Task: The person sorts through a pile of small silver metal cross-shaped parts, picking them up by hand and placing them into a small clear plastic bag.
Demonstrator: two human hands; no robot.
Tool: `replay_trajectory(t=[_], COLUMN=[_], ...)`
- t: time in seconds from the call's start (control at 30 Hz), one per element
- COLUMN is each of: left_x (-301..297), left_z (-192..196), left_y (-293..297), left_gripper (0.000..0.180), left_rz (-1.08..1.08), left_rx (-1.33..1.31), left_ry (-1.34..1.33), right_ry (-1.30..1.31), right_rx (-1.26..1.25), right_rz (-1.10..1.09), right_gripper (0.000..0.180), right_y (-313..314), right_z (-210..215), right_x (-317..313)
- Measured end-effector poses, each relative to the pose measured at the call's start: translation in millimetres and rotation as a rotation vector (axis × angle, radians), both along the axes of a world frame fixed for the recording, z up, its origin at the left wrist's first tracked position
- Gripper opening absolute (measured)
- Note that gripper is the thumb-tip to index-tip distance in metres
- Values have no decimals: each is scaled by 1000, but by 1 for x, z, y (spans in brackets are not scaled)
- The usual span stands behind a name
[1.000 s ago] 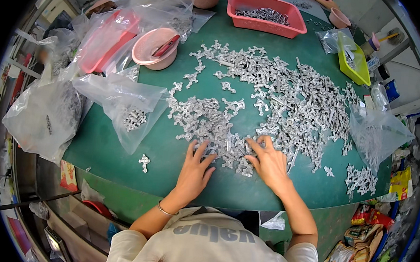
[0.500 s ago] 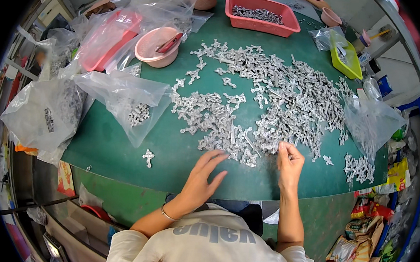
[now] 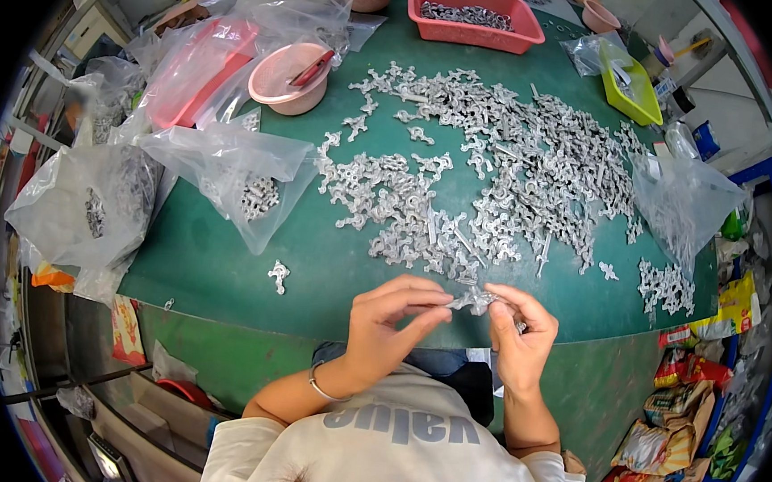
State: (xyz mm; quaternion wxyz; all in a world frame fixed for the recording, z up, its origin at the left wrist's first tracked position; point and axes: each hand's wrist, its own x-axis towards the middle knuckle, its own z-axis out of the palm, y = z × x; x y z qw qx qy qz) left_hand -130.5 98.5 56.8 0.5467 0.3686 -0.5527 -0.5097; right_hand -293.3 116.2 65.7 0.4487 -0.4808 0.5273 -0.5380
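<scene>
Between my two hands, close to the table's near edge, is a small silver-grey metal casting (image 3: 472, 298) with knobbly arms. My left hand (image 3: 397, 317) pinches its left end between thumb and fingertips. On its other end my right hand (image 3: 521, 336) is closed, thumb and forefinger gripping it. A bit of grey metal also shows by the right palm; whether it is a second piece I cannot tell. Just beyond my hands lies a heap of similar metal castings (image 3: 389, 196), which runs into a larger spread of castings (image 3: 552, 163) at the right.
A single casting (image 3: 279, 276) lies at the left on the green table (image 3: 212, 292). Clear plastic bags (image 3: 230, 172) stand at the left and a plastic bag (image 3: 684, 204) at the right. Farther back are a pink bowl (image 3: 271, 90), a red tray (image 3: 477, 32) and a yellow-green basket (image 3: 633, 102).
My right hand has drawn back from the heap with a casting. My left hand has come to meet it and now grips the casting's other end.
</scene>
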Motion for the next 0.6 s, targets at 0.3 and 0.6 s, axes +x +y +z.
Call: replay_trajectory(t=[0.3,0.6], left_x=[14,19], left_z=[10,7], left_y=[4,4], left_gripper=[13,16], left_rz=[-236,-357], left_rx=[576,722], left_ry=[321,505], right_ry=[-396,-597], right_rx=[185,230], right_rz=[141,183], right_gripper=[12,12], right_y=[5,5], right_z=[3,2], right_x=[-6,-6])
